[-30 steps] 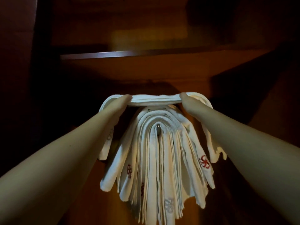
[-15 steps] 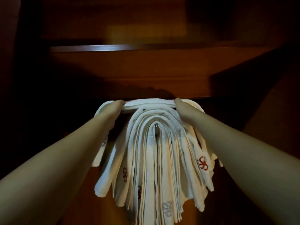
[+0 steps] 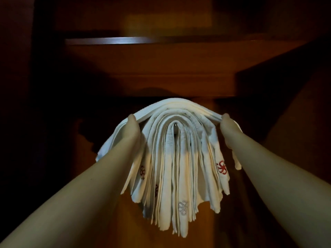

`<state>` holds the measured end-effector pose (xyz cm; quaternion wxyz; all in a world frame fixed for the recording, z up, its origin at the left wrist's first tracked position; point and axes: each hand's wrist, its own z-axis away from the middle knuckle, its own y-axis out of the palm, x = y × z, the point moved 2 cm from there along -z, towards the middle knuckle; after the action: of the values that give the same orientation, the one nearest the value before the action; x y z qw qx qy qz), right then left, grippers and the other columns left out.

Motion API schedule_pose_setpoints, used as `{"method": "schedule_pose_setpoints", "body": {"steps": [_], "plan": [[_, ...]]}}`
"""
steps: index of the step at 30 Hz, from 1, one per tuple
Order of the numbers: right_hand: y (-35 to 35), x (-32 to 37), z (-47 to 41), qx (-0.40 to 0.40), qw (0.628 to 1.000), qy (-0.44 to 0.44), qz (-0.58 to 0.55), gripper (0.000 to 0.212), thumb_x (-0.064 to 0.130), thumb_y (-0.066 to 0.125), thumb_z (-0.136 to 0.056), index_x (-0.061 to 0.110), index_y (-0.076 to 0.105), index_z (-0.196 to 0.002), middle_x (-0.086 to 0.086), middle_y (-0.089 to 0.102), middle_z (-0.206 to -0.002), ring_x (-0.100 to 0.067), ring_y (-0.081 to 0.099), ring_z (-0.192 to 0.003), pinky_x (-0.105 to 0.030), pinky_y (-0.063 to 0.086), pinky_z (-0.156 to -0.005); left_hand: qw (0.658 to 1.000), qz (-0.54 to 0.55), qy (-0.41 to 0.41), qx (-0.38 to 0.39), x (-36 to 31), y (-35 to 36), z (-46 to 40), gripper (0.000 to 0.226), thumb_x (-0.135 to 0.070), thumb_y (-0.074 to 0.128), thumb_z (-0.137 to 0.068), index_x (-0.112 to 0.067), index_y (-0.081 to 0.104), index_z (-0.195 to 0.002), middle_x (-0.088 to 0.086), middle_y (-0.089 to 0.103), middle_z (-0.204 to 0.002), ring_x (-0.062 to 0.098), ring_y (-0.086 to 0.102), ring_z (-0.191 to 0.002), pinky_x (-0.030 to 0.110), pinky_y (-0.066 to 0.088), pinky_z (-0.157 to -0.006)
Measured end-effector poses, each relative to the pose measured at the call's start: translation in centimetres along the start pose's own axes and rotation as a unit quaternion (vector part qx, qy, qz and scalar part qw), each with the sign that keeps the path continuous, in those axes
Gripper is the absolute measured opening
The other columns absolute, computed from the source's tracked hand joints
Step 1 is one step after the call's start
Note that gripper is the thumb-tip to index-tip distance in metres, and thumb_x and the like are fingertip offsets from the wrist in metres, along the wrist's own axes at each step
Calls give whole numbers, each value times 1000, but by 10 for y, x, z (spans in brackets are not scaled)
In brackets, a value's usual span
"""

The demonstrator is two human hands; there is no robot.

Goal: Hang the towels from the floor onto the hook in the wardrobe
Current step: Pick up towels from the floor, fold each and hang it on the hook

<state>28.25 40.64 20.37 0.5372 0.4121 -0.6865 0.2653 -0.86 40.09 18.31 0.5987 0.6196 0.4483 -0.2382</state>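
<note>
Both hands grip one folded white cloth towel (image 3: 172,106) inside a dark reddish-brown wooden wardrobe (image 3: 179,72), the left hand (image 3: 131,126) holding its edge at about 9 o'clock of the bundle and the right hand (image 3: 227,126) pinching the opposite edge at about 3 o'clock, thumbs on the near side and the other fingers hidden behind the fabric. That towel arches over the top of a thick stack of white towels with embroidered corner motifs (image 3: 175,167), which hangs folded over a small metal hook (image 3: 175,127) just visible in the narrow gap at the fold's centre. The held towel's crown touches or nearly touches the underside of a wooden ledge at 12 o'clock; which one cannot be told in the dim light. Above that ledge runs a pale-edged wooden shelf (image 3: 125,41), well apart from the towels. The stack's loose ends fan downward toward 6 o'clock, with a red motif at the right edge and a grey one near the bottom. Dark open space lies to the left of the bundle at 9 o'clock, and a shadowed wooden side panel (image 3: 295,122) stands near the right forearm at 3 o'clock. Both bare forearms reach in from the lower corners, flanking the hanging stack without covering its centre.
</note>
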Motion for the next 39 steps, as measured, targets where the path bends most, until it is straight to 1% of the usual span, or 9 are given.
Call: {"method": "schedule_pose_setpoints", "body": {"steps": [4,7,10,13,21,24,26,31,39], "plan": [[-8,-25,8,29,998,47,-20,44,44,39,-103,10,62,-118,-9,59,-91,-20,54,-79,-32,39,-71,996,8,5,-85,10,-26,5,45,-39,50,-99,-11,57,-133,9,69,-120,23,69,-98,35,55,-79],[-8,-46,18,66,994,83,22,40,41,46,-103,6,63,-95,-14,63,-92,-24,56,-75,-33,44,-66,990,-11,-22,-139,32,-39,11,40,-27,61,-94,-4,58,-126,11,65,-99,23,62,-84,36,52,-77],[-10,-69,29,102,987,108,57,48,57,54,-95,10,65,-101,-15,67,-97,-27,62,-80,-36,46,-62,984,-37,-77,-157,55,-51,21,54,-27,66,-90,-3,51,-135,18,63,-119,31,64,-105,45,55,-92],[-20,-89,45,136,971,144,134,68,76,56,-82,11,62,-102,-14,69,-97,-32,66,-86,-43,52,-73,982,-58,-91,-157,70,-66,35,52,-29,58,-96,-16,45,-144,18,64,-114,32,66,-96,45,57,-81],[-48,-118,122,118,943,80,302,45,58,44,-99,17,60,-105,-5,64,-95,-18,58,-78,-27,41,-59,932,-349,-78,-51,107,-115,82,48,-41,37,-106,-4,58,-129,16,62,-115,30,58,-102,35,42,-89],[-58,-121,168,134,907,20,399,54,59,34,-103,19,66,-119,-10,62,-133,-24,61,-114,-41,47,-96,877,-481,-21,6,115,-133,117,43,-47,34,-105,-14,61,-99,5,60,-85,20,57,-75,34,47,-73],[-65,-123,205,149,884,-12,443,59,56,31,-105,15,60,-136,-12,52,-149,-28,50,-135,-43,39,-110,843,-535,9,58,119,-145,146,34,-49,37,-104,-25,61,-105,-6,55,-81,12,55,-72,31,46,-66],[-96,-147,313,171,855,-39,489,55,50,35,-106,18,44,-151,-7,45,-156,-26,44,-141,-41,37,-112,754,-616,42,225,136,-180,218,63,-55,54,-95,-32,38,-151,-3,43,-154,21,45,-138,39,43,-102],[-203,-223,467,241,791,-22,561,66,55,45,-102,26,27,-159,1,28,-165,-18,28,-151,-40,28,-121,665,-607,24,434,189,-212,326,70,-59,60,-92,-41,31,-153,-10,30,-162,16,31,-147,37,31,-110]]}}
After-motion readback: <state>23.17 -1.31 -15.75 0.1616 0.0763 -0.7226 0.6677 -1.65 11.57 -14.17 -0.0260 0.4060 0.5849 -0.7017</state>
